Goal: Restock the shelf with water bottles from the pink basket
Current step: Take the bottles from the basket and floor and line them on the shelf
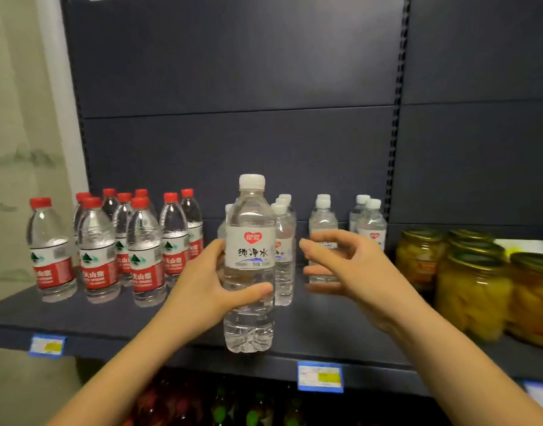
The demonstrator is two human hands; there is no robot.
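Note:
My left hand (207, 279) grips a white-capped water bottle (250, 241) around its middle, holding it upright above the front of the dark shelf (79, 318). My right hand (350, 265) hovers just right of it with fingers loosely curved, holding nothing. Behind the held bottle stand several more white-capped bottles (322, 219) in rows on the shelf. The pink basket is out of view.
Several red-capped, red-labelled water bottles (95, 250) fill the shelf's left side. Glass jars of yellow preserved fruit (473, 290) stand at the right. Blue price tags (320, 376) hang on the shelf's front edge. Dark bottles sit on the shelf below.

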